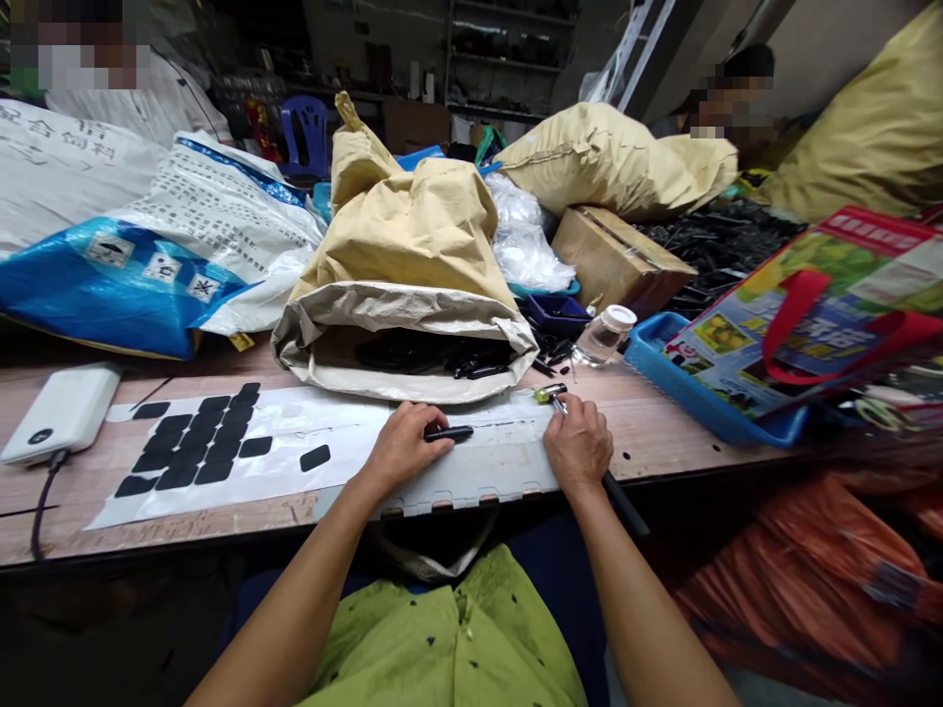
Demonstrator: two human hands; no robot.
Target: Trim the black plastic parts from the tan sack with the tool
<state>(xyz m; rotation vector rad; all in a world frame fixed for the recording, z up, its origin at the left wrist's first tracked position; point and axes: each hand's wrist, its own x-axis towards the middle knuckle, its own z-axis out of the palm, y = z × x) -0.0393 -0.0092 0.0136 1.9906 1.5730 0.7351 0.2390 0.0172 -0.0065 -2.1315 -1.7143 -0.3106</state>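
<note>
My left hand (404, 444) rests at the front of the table, its thumb and fingers closed on a short black rod-like piece (451, 433). In my right hand (579, 444) is a small hammer (551, 394). Its yellowish head points up and away from me, and its black handle comes out below the fist, over the table edge. Between and under the hands lies a pale flat board (478, 476). Just beyond them, an open sack (413, 295) faces me with several glossy black pieces (478, 361) inside.
Black rounded squares (195, 442) lie on a white sheet (295, 481) at left, near a white power bank (63, 412) with a cable. At right are a clear jar (604, 336), a blue tray (663, 368) and a colourful bag (810, 314). Two people are beyond the table.
</note>
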